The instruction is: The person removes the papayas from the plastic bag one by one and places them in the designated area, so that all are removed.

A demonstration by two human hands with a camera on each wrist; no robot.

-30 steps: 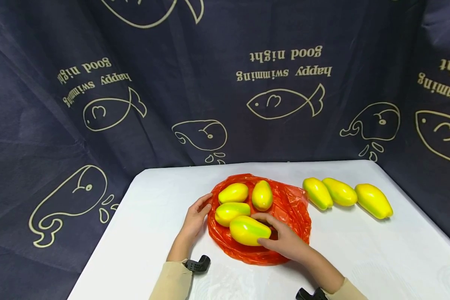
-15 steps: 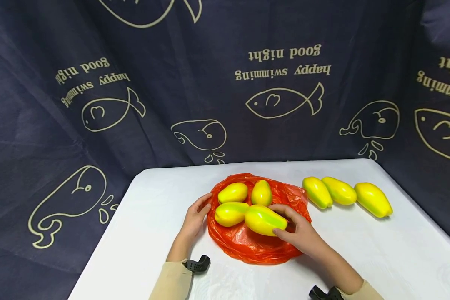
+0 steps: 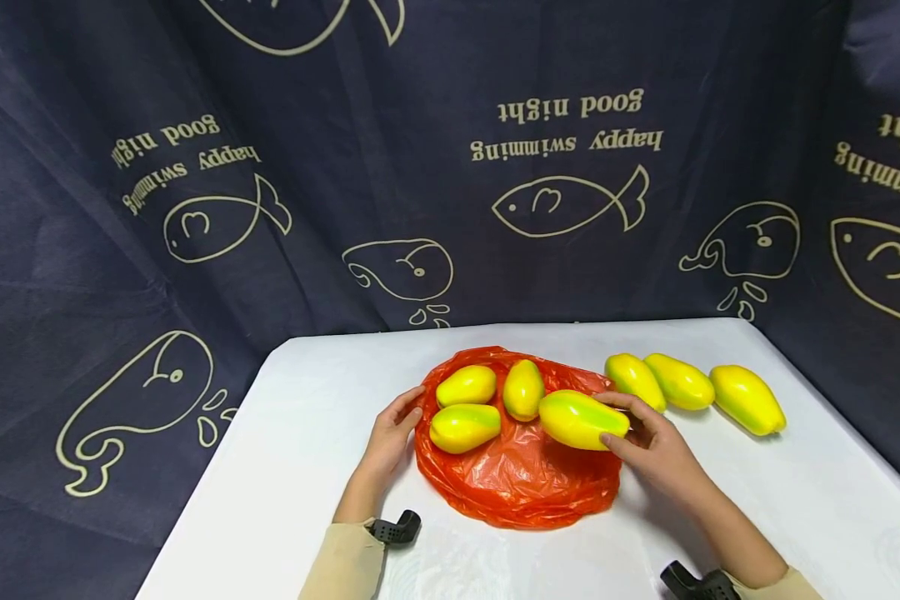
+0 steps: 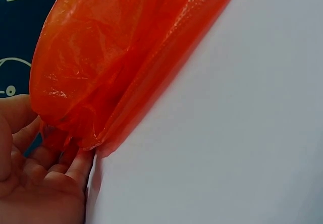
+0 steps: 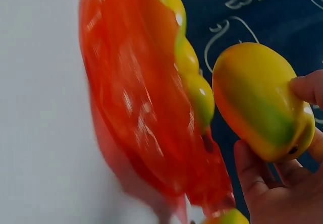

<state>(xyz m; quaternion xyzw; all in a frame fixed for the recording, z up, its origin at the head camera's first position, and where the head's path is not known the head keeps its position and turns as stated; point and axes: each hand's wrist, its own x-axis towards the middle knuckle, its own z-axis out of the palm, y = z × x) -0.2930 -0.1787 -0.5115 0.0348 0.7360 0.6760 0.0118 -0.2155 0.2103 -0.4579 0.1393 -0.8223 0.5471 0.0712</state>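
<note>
My right hand [image 3: 658,446] grips a yellow-green papaya [image 3: 581,419] by its right end, thumb on the near side. The fruit is held up over the right part of a red plastic bag [image 3: 510,483]. In the right wrist view the papaya [image 5: 257,100] is clear of the bag. Three more papayas lie in the bag's opening: one at back left [image 3: 467,386], one at back middle [image 3: 524,390], one at front left [image 3: 463,427]. My left hand [image 3: 385,437] holds the bag's left rim; in the left wrist view its curled fingers are partly covered by the red film [image 4: 86,82].
Three papayas lie on the white table [image 3: 292,467] right of the bag: one partly behind my right hand [image 3: 633,379], one touching it [image 3: 680,382], one farther right [image 3: 747,400]. A dark printed curtain [image 3: 435,183] hangs behind and at both sides.
My right hand has carried the papaya from the front of the bag's opening to the right and backward, up to the bag's right rim. The left hand and the other papayas stay in place.
</note>
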